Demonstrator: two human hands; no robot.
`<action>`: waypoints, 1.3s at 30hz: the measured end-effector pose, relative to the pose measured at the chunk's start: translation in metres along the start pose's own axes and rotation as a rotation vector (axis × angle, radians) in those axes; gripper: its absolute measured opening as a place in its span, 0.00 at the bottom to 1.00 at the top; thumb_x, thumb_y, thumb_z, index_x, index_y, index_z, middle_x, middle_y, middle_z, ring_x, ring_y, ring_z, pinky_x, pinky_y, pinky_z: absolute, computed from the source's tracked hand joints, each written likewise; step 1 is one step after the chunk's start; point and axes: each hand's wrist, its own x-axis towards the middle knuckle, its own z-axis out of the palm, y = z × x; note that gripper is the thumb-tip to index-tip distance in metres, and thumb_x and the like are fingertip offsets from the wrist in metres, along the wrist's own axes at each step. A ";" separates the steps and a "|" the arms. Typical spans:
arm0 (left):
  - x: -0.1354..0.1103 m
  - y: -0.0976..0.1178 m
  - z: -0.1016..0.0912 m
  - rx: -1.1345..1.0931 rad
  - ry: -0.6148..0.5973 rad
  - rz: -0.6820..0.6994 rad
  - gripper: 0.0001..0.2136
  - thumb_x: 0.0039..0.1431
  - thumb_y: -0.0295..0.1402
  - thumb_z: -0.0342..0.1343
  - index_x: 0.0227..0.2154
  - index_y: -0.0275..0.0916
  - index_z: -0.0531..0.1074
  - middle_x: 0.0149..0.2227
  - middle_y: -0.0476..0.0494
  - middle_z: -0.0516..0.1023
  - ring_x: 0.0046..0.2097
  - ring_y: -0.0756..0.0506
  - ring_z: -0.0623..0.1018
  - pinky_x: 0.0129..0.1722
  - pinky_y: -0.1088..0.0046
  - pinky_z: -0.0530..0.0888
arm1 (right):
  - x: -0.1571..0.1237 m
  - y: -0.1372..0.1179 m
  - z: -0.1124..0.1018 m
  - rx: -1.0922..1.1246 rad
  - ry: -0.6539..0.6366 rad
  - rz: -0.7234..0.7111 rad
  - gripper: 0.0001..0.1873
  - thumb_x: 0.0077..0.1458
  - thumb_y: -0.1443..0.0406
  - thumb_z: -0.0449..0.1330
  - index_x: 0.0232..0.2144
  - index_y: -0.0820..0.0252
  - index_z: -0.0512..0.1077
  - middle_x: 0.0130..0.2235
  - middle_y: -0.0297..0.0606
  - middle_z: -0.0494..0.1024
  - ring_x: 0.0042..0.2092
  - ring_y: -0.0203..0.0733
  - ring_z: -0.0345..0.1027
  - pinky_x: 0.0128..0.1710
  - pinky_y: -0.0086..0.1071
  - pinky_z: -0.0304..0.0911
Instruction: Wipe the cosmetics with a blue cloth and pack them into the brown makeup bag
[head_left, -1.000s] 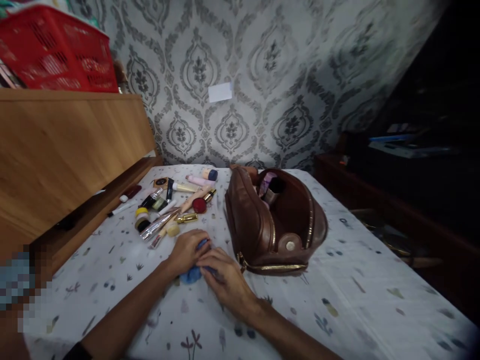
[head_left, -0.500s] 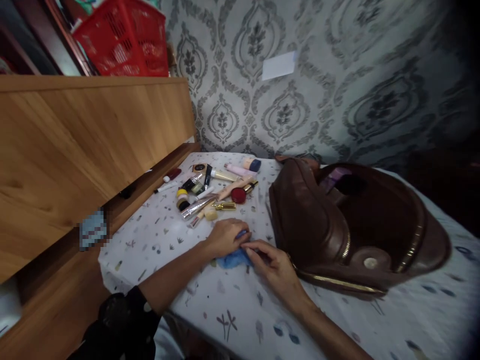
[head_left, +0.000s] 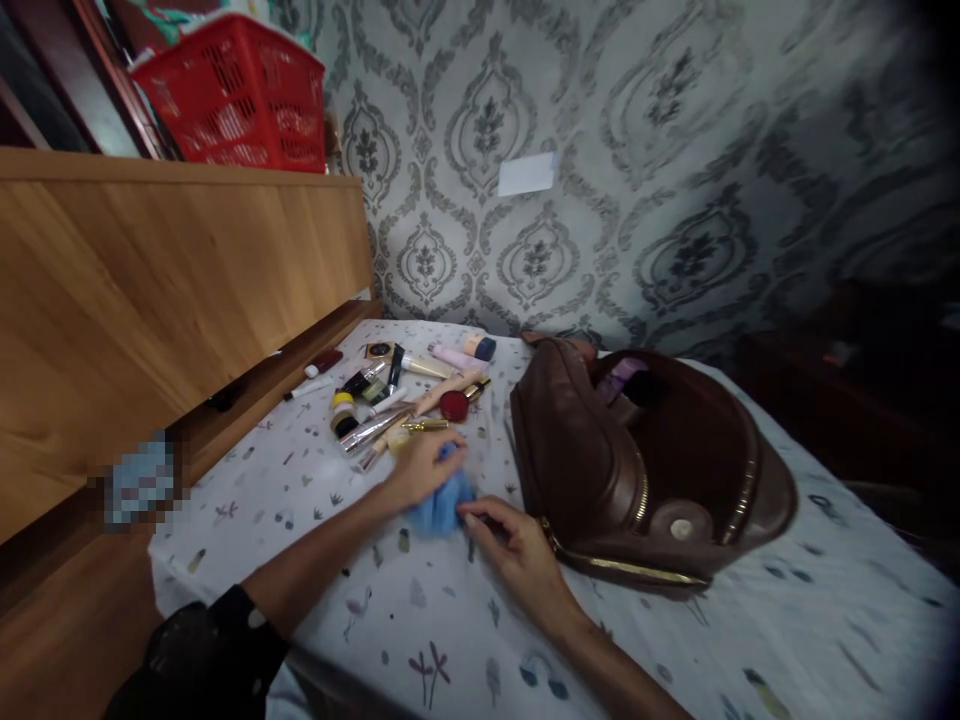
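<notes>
Head view: Clutching a crumpled blue cloth (head_left: 441, 508) in a closed left hand (head_left: 424, 468), fingers folded over the bunched fabric, with a black sleeve (head_left: 202, 650) showing near the elbow. Reaching toward the cloth's right edge with a half-curled right hand (head_left: 510, 552), fingertips (head_left: 466, 510) arriving at the fabric, whether pinching or only touching impossible to tell. Lying between both hands, the cloth sitting on a white bed sheet (head_left: 660, 640) printed with small plants and birds.

Spreading just beyond the left hand, a loose scatter of cosmetics, including a round red compact (head_left: 454, 405), a silver squeeze tube (head_left: 371, 430), a gold lipstick-style tube (head_left: 424, 425), a pale pink tube (head_left: 450, 357) and a yellow-lidded jar (head_left: 343, 400). Sitting just right of the right hand, an unzipped brown leather cosmetic bag (head_left: 570, 440) with a gold zip and a round metal snap, a purple item (head_left: 621, 380) poking from its opening.

Rising along the left, a honey-toned wooden panel (head_left: 150, 300) carrying a red plastic basket (head_left: 240, 100) on top. Covering the far wall, grey damask wallpaper (head_left: 675, 200), with a small white card (head_left: 527, 174) stuck on it.
</notes>
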 end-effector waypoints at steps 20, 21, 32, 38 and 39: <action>0.137 -0.101 -0.019 0.748 -0.150 -0.048 0.20 0.54 0.27 0.49 0.51 0.33 0.69 0.54 0.25 0.69 0.58 0.28 0.66 0.55 0.48 0.64 | 0.007 -0.006 0.020 -0.185 -0.044 0.006 0.15 0.53 0.74 0.60 0.42 0.64 0.81 0.37 0.42 0.84 0.41 0.42 0.75 0.45 0.30 0.65; 0.140 -0.099 -0.020 0.769 -0.162 -0.057 0.19 0.54 0.28 0.50 0.50 0.33 0.69 0.54 0.25 0.69 0.58 0.27 0.66 0.54 0.48 0.64 | 0.007 -0.006 0.020 -0.186 -0.048 0.009 0.15 0.52 0.74 0.60 0.42 0.64 0.81 0.37 0.42 0.84 0.41 0.43 0.75 0.45 0.30 0.64; 0.132 -0.078 -0.036 0.726 -0.128 -0.141 0.19 0.55 0.29 0.55 0.50 0.35 0.63 0.52 0.29 0.73 0.55 0.33 0.72 0.50 0.58 0.69 | 0.007 0.003 0.024 -0.125 0.011 0.021 0.13 0.54 0.71 0.59 0.40 0.58 0.80 0.37 0.39 0.82 0.38 0.41 0.73 0.42 0.31 0.65; 0.102 -0.060 -0.043 0.520 0.018 -0.121 0.14 0.60 0.30 0.51 0.48 0.37 0.61 0.47 0.34 0.73 0.50 0.37 0.74 0.48 0.59 0.70 | 0.008 0.000 0.021 -0.079 -0.021 0.017 0.12 0.56 0.69 0.57 0.39 0.59 0.80 0.33 0.37 0.80 0.34 0.39 0.70 0.38 0.30 0.64; 0.093 -0.055 -0.042 0.481 0.027 -0.102 0.14 0.60 0.30 0.51 0.49 0.38 0.61 0.47 0.35 0.73 0.50 0.38 0.74 0.48 0.60 0.70 | 0.009 -0.001 0.021 -0.073 -0.026 0.021 0.12 0.56 0.68 0.57 0.39 0.59 0.80 0.33 0.37 0.80 0.34 0.39 0.70 0.37 0.30 0.64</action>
